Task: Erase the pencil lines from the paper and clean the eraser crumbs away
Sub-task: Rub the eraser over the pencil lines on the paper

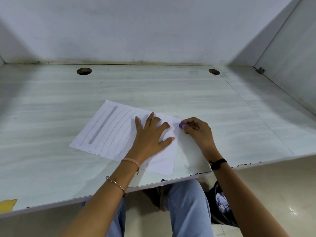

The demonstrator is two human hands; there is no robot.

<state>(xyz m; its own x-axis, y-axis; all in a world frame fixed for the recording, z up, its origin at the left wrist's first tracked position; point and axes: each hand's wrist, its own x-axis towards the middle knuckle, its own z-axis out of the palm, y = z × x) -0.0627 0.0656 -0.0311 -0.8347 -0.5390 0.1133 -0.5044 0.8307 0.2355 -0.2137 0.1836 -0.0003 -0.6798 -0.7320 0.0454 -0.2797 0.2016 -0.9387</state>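
Soft, cool indoor light spreads evenly over a pale desk [171, 89], with no hard glare on its surface. Grey shade gathers in the far left and right corners, below the back wall [153, 31]. The right hand [196, 132] throws a faint, blurred shadow toward the near edge. Focus holds in the middle, where pencil lines on the paper [111, 130] and the purple eraser [181, 125] read crisply. A small glint marks the floor [292, 210]. The wide lens bows the desk's edge and splays the side walls.
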